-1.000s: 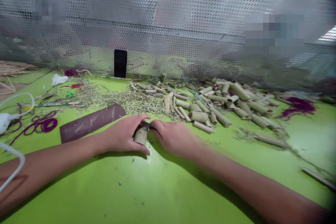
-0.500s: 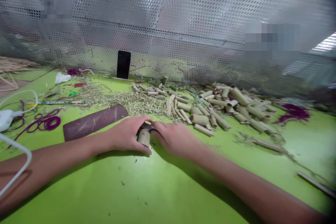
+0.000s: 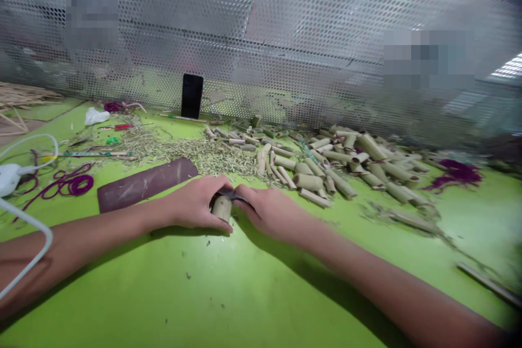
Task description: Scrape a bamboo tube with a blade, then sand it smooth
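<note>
My left hand (image 3: 200, 202) is wrapped round a short bamboo tube (image 3: 222, 209), which stands upright on the green table with thumb and fingers on either side. Between the fingers of my right hand (image 3: 267, 212) is a thin, dark, bent piece of sandpaper (image 3: 230, 194), laid against the tube's upper end. The left index finger reaches over to this same end. Behind the left forearm lies a long brown sheet of sandpaper (image 3: 144, 185) with pale scuffs.
Cut bamboo pieces (image 3: 350, 160) are heaped at the back right, beside scattered shavings (image 3: 207, 155). A phone (image 3: 192, 96) leans on the perforated metal screen (image 3: 261, 49). Purple cord (image 3: 79, 184) and a white cable (image 3: 38, 225) lie at left; a thin stick (image 3: 487, 283) is far right.
The view has shifted slightly. Both hands stay at the bamboo tube, and the dark sandpaper has moved a little across its upper end.
</note>
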`<action>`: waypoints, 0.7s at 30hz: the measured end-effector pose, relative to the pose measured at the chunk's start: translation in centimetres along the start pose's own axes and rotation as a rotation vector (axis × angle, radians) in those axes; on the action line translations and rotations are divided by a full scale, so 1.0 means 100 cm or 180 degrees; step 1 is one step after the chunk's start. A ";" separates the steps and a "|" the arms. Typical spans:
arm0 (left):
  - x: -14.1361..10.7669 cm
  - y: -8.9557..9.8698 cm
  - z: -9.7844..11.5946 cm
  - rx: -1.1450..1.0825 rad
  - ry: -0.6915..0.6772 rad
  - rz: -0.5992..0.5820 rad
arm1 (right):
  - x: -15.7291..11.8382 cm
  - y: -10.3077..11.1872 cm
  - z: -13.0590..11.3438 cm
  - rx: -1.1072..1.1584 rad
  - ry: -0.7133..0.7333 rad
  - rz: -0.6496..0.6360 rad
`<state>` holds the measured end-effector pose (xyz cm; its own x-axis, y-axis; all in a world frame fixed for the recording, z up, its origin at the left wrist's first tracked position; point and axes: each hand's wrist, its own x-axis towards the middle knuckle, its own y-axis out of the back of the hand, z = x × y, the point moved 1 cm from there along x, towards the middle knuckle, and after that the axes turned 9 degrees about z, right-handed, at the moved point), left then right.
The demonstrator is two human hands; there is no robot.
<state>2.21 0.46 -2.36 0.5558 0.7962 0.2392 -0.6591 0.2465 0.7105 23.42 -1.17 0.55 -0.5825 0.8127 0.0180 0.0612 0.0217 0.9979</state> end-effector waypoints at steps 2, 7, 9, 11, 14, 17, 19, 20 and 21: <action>0.000 0.000 -0.001 0.0018 -0.0060 -0.0010 | -0.002 -0.001 0.001 0.0044 0.0032 -0.0035; -0.004 0.001 -0.004 -0.0016 -0.0192 0.0002 | -0.009 -0.001 0.001 0.0105 0.0119 -0.0063; -0.006 0.001 -0.003 -0.0032 -0.0145 0.0008 | -0.010 -0.001 0.001 0.0085 0.0103 -0.0036; -0.006 0.001 -0.003 -0.0055 -0.0019 0.0030 | -0.009 -0.002 0.000 -0.0012 -0.0004 0.0044; -0.005 0.001 -0.001 -0.0102 0.0049 0.0046 | -0.005 -0.003 -0.002 -0.0181 -0.0115 0.0187; -0.003 0.000 0.000 -0.0089 -0.0022 0.0064 | 0.000 -0.002 -0.006 -0.0270 -0.0049 0.0205; -0.001 -0.001 0.000 -0.0032 -0.0018 0.0085 | 0.002 -0.001 -0.006 -0.0252 -0.0041 0.0157; -0.001 -0.002 -0.001 0.0010 -0.0013 0.0093 | 0.002 0.000 -0.006 -0.0225 -0.0055 0.0124; 0.000 -0.002 -0.001 0.0053 -0.0013 0.0097 | 0.002 0.000 -0.005 -0.0196 -0.0072 0.0095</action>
<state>2.28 0.44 -2.60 0.5377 0.8009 0.2636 -0.6672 0.2130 0.7138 22.86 -1.29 0.62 -0.5626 0.8254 0.0470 0.0279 -0.0379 0.9989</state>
